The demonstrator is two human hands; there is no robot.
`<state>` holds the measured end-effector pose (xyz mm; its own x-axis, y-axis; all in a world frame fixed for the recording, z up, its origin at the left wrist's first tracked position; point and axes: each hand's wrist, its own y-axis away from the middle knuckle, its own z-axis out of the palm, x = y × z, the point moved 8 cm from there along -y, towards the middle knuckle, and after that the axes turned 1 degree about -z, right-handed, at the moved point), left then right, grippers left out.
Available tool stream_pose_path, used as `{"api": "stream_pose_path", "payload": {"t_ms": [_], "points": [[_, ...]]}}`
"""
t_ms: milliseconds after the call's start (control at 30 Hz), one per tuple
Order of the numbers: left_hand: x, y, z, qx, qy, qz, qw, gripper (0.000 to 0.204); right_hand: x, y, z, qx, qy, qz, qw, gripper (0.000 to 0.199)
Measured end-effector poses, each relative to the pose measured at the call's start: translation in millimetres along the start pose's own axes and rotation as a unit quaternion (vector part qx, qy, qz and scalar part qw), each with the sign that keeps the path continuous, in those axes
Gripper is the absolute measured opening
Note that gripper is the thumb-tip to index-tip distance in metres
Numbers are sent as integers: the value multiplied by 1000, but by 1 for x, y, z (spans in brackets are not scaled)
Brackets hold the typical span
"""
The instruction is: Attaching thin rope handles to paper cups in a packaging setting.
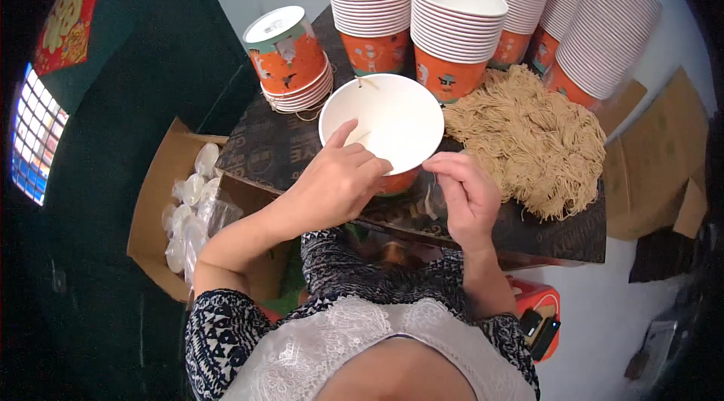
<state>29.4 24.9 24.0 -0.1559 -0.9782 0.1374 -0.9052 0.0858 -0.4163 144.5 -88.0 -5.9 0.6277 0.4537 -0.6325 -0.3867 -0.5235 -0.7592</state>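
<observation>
A paper bucket [400, 118], white inside and orange outside, stands tilted toward me at the table's near side. My left hand [335, 182] holds its near-left rim, with one finger raised over the opening and the other fingers curled at the edge. Beside the rim on the right, my right hand [466, 193] pinches thumb and forefinger together; a thin pale cord seems to show below the fingertips. A short bit of cord pokes through at the bucket's far rim. Right of the bucket lies a big heap of tan cords [528, 144].
Upside-down orange buckets [290, 61] stand nested at the left, with cord round their base. Tall stacks of buckets [460, 31] line the back. A cardboard box [154, 212] of clear plastic-wrapped items sits lower left. A red stool [539, 310] with a phone-like device stands lower right.
</observation>
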Motion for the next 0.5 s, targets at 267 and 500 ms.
{"api": "stream_pose_path", "payload": {"t_ms": [267, 500], "points": [[27, 4, -29, 198, 32, -15, 980, 34, 36, 31, 3, 106, -348, 189, 912, 17], [49, 40, -30, 215, 110, 79, 967, 21, 49, 34, -17, -101, 76, 145, 981, 17]]}}
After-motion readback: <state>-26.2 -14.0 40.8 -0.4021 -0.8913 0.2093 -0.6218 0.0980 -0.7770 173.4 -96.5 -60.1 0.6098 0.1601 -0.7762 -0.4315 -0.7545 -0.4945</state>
